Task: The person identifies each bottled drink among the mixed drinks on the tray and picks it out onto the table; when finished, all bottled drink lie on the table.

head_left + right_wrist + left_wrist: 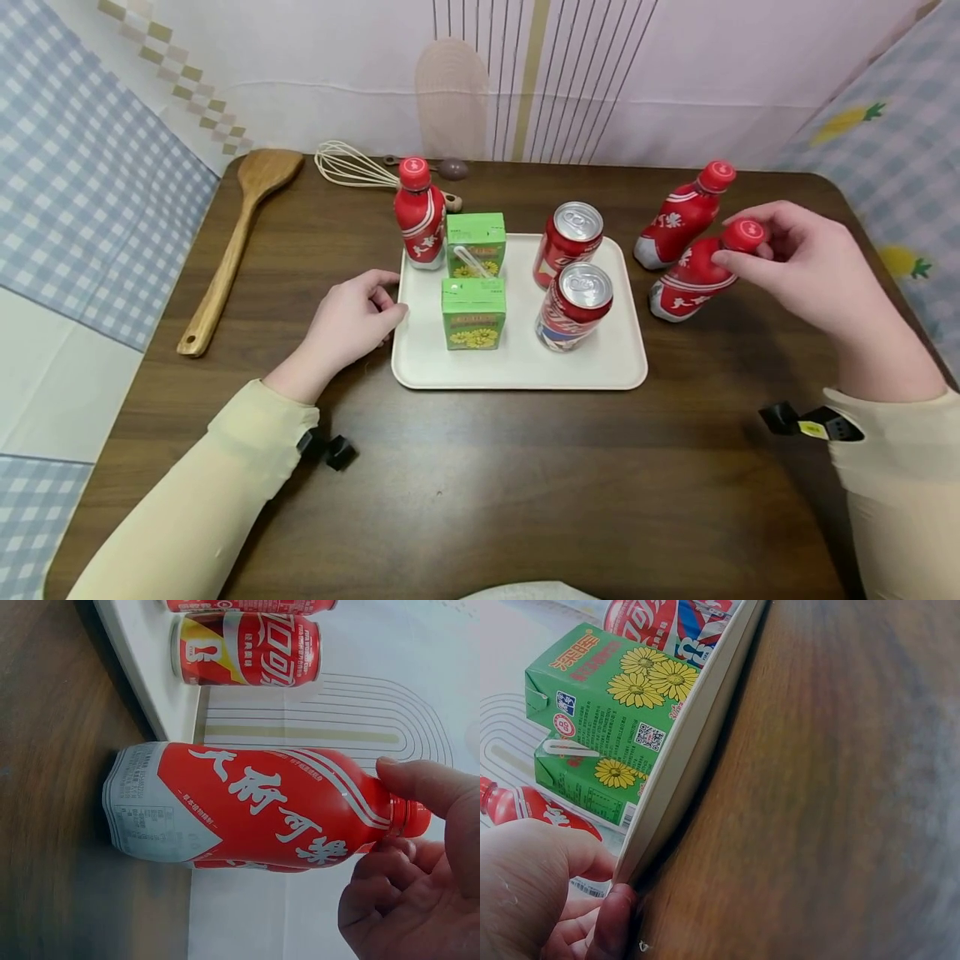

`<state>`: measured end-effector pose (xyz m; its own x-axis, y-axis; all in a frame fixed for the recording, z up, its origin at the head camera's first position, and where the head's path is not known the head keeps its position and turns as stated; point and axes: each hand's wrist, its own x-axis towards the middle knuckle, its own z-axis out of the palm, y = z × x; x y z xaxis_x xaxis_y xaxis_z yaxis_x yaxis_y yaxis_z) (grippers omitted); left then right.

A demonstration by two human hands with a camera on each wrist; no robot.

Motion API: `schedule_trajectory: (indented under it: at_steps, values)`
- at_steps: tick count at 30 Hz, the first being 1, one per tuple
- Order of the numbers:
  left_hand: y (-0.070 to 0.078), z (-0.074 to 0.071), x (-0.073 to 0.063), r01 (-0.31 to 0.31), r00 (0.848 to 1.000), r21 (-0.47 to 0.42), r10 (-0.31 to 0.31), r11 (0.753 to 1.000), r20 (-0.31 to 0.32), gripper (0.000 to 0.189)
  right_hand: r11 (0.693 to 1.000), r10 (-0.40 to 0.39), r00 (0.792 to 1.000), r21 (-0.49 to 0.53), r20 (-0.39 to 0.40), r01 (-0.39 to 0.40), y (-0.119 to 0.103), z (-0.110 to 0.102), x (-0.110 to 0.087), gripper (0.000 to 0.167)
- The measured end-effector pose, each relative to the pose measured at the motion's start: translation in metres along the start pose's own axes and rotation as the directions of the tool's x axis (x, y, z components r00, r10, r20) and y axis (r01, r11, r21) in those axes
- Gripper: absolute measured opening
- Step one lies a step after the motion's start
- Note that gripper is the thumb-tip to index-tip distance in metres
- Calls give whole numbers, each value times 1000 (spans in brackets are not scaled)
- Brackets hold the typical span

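My left hand [352,317] pinches the left rim of a cream tray [517,371], thumb and fingers on either side of the edge in the left wrist view. With thumb and fingertips, my right hand [806,262] holds a red cola bottle [693,279] by its neck, just below the cap, right of the tray. Behind it stands another red bottle [678,221]. On the tray are a third red bottle [422,217] at the back left, two green drink cartons [474,321] one behind the other, and two red soda cans [573,312] to their right.
A wooden spatula [232,250] lies on the brown table [480,492] at the left. Behind the tray lie a whisk [352,167] and a small dark spoon [452,170], near the wall covering [337,58]. Part of a pale object [528,592] shows at the front edge.
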<state>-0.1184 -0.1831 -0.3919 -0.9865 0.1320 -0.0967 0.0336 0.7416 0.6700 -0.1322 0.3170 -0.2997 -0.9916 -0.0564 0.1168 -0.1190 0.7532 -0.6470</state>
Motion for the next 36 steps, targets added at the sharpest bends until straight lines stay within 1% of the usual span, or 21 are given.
schedule_trajectory:
  at_steps: [2,4,6,8,9,11,14,16,18,20,22,24,26,28,31,34,36]
  values:
    - [0,0,0,1,1000,0,-1,1000,0,46,1000,-19,999,-9,-30,18,-3,-1,-2,40]
    - [0,0,0,2,1000,3,-2,1000,0,46,999,-41,995,2,-91,41,-8,-2,-5,41]
    - [0,0,0,4,1000,4,-4,1000,-1,46,998,-53,985,32,-162,59,-18,-3,-10,38]
    - [1,0,-1,4,1000,6,-4,1000,-1,46,993,-66,977,83,-205,85,-30,-3,-14,32]
    - [1,0,-1,3,1000,6,-3,1000,0,46,988,-81,973,109,-215,106,-37,-3,-16,28]
    - [2,-1,-1,4,1000,6,-4,1000,-1,46,975,-109,973,171,-204,145,-55,-1,-19,22]
    - [2,-1,-1,4,1000,8,-4,1000,-2,46,946,-172,977,255,-129,200,-86,3,-21,18]
    - [2,-1,-1,5,1000,10,-5,1000,-4,46,930,-202,977,300,-70,214,-109,8,-20,19]
    - [2,0,-1,1,1000,12,-1,1000,-5,46,920,-231,973,325,-4,220,-131,15,-17,20]
    - [1,0,-1,-3,1000,13,3,1000,-7,45,917,-256,965,331,56,224,-151,23,-8,21]
    - [1,0,0,-4,1000,15,4,1000,-9,45,921,-258,958,329,122,206,-169,31,5,22]
    - [1,-1,0,-3,1000,20,3,1000,-10,45,927,-256,948,327,191,184,-184,40,22,23]
    - [2,-1,1,-4,1000,22,5,1000,-12,45,939,-240,933,308,270,152,-196,48,39,26]
    - [2,-1,2,-14,1000,24,14,1000,-16,45,952,-223,917,276,332,132,-206,57,54,29]
    - [2,0,2,-25,999,25,25,999,-23,45,965,-218,893,223,394,137,-221,73,72,33]
    - [1,1,0,-19,1000,27,20,999,-24,45,973,-216,870,176,443,152,-236,92,89,37]
    - [1,1,-2,-13,1000,23,14,1000,-22,45,977,-204,851,152,484,148,-244,105,98,40]
